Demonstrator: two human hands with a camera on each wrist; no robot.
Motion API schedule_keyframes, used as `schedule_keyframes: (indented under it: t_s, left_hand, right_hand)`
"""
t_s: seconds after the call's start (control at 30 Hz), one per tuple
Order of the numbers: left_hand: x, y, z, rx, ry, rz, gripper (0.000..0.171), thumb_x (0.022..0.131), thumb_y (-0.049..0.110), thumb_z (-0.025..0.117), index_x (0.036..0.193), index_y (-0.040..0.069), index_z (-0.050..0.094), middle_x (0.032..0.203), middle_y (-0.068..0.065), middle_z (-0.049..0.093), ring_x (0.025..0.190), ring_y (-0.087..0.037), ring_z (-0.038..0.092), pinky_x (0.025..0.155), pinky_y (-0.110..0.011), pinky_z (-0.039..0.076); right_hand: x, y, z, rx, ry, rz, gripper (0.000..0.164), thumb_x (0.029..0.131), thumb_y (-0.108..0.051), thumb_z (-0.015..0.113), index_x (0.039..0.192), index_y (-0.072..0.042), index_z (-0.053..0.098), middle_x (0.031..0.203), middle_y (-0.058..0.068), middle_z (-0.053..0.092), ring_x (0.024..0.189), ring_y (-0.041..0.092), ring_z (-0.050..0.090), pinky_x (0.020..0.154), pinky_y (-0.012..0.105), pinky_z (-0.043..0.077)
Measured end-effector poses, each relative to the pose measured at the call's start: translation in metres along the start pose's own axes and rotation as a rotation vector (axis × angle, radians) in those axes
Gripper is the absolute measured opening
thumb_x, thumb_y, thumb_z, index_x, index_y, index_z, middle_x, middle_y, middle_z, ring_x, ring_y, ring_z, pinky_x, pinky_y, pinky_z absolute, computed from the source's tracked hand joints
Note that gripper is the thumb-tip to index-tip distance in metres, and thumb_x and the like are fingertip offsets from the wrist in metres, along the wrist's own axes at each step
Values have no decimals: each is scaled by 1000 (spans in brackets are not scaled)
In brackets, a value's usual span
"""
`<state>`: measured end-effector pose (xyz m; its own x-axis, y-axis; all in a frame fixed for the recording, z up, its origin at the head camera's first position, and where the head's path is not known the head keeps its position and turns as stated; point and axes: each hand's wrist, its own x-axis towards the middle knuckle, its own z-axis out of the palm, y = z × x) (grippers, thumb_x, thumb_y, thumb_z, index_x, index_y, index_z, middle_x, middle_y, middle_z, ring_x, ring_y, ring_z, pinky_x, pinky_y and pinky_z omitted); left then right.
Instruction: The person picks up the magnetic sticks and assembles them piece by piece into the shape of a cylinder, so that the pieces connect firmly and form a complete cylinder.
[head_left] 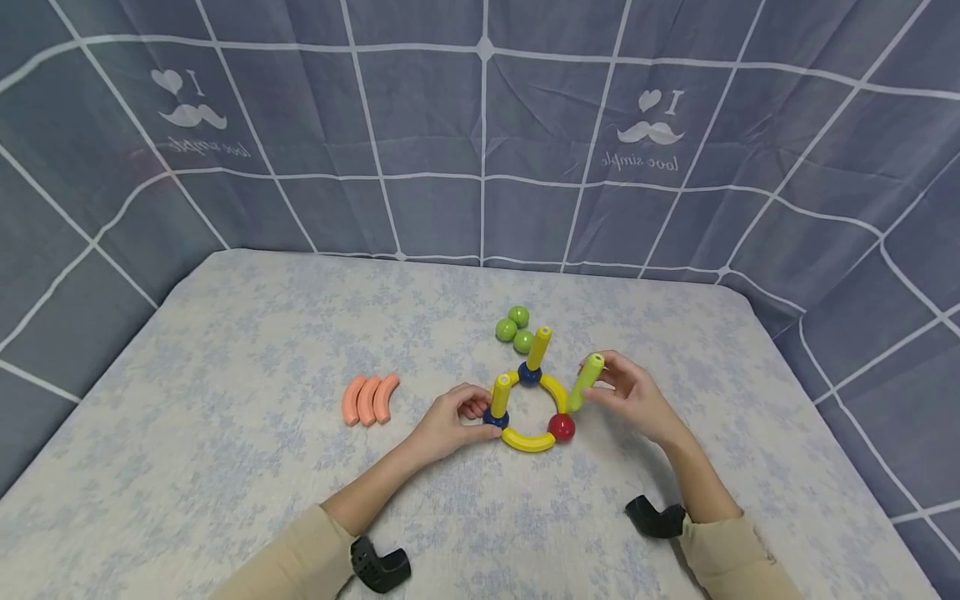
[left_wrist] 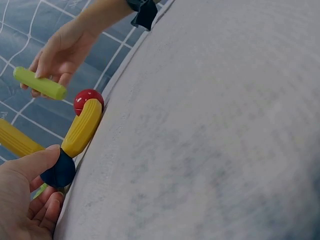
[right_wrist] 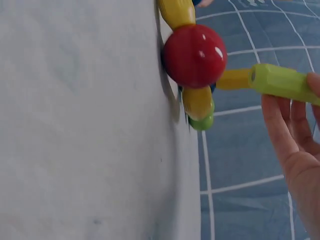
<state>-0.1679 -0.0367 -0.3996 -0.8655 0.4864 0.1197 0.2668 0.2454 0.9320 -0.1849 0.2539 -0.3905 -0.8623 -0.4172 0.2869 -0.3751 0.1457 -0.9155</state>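
Note:
Yellow curved rods [head_left: 528,441] form a ring on the table, joined by a red ball [head_left: 562,427] and two dark blue balls. Upright yellow rods stand on the far blue ball [head_left: 529,372] and on the left blue ball [left_wrist: 60,170]. My left hand [head_left: 450,421] pinches that left ball between thumb and fingers. A light green rod [head_left: 585,383] is held by my right hand [head_left: 633,396], its fingers and thumb around the upper part. In the right wrist view the rod's lower end is apart from the red ball, out above it.
Several green balls [head_left: 506,330] sit together behind the ring. Three salmon-coloured curved rods [head_left: 366,400] lie side by side to its left. A patterned cloth covers the table [head_left: 262,333], and a blue-grey checked curtain [head_left: 427,125] hangs behind it.

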Motion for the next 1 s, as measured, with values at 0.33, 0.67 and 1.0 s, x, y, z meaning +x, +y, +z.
schedule_keyframes:
  t_s: [0.33,0.67,1.0]
  left_hand:
    - [1,-2,0,-3,-3,7,33,76,2,72,104,-9,57,92,-18,55,86,-34,51,74,-35,45]
    - [1,-2,0,-2,-3,5,33,78,1,70,106,-10,58,94,-21,56,88,-35,52,76,-37,46]
    - [12,-39,4,28,-71,36,37,80,13,70,113,-2,60,101,-11,59,90,-24,54,78,-32,47]
  right_hand:
    - [-2,-1,11,41,-223,-40,30,80,14,59,109,12,48,101,6,56,94,11,57,84,27,49]
    - [-4,5,12,-376,-340,123,26,80,-14,71,104,-11,61,101,2,61,85,16,53,73,30,48]
    - [-5,-2,11,-342,-433,122,24,79,-16,72,99,-10,62,96,1,59,77,15,53,66,27,48]
